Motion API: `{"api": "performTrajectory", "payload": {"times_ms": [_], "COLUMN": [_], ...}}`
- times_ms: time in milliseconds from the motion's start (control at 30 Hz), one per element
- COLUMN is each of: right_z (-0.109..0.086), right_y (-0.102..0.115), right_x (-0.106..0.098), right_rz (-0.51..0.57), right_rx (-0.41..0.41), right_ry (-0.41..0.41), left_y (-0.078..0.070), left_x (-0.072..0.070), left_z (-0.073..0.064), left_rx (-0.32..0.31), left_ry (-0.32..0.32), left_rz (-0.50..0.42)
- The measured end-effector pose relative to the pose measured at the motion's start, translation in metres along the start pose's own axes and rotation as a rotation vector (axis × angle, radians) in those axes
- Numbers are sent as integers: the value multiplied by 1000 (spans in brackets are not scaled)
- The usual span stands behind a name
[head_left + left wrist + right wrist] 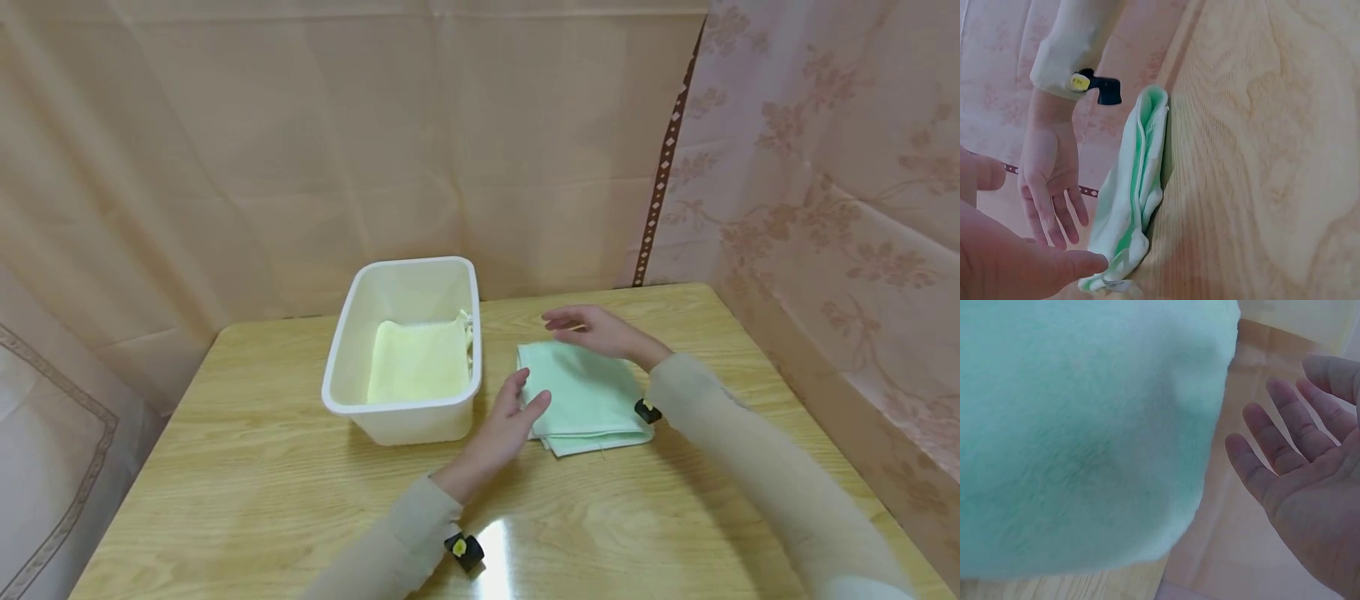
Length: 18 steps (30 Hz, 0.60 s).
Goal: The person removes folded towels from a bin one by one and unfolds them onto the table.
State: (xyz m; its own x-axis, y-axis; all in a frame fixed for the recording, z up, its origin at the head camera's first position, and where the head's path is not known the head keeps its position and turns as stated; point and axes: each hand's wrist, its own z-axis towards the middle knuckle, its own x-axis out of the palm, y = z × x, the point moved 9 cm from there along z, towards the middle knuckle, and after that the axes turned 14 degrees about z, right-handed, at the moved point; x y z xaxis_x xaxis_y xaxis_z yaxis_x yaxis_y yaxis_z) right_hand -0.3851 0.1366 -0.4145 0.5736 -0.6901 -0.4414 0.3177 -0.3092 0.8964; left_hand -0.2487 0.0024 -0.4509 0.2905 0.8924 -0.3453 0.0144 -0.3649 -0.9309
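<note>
A mint-green towel [588, 392], folded into a thick pad, lies on the wooden table to the right of the white bin. In the left wrist view the layered folds of the towel [1138, 169] show from the side. My left hand [506, 425] is at its left edge, fingers and thumb spread, holding nothing. Over the towel's far edge hovers my right hand [592, 329], fingers loosely extended. The right wrist view shows that right hand [1310, 456] with its palm bare, beside the towel [1085, 437].
The white plastic bin [401, 410] stands left of the towel, close to my left hand. Inside it lies a pale yellow folded cloth [416, 362]. Beige curtain fabric [375, 150] hangs behind the table [247, 467], and flowered fabric [847, 208] hangs on the right.
</note>
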Motion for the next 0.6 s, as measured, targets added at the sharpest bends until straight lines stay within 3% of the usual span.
{"api": "performTrajectory", "payload": {"times_ms": [200, 433, 600], "right_z": [13, 21, 27], "right_y": [-5, -12, -12], "right_x": [14, 24, 28], "right_rz": [-69, -158, -189], "right_rx": [42, 69, 68], "right_ry": [74, 133, 153], "left_y": [10, 22, 29], "left_x": [-4, 2, 2], "left_z": [-7, -20, -27], "left_rx": [-61, -183, -228], "left_ry": [-17, 46, 93], "left_rz": [-213, -380, -500]}}
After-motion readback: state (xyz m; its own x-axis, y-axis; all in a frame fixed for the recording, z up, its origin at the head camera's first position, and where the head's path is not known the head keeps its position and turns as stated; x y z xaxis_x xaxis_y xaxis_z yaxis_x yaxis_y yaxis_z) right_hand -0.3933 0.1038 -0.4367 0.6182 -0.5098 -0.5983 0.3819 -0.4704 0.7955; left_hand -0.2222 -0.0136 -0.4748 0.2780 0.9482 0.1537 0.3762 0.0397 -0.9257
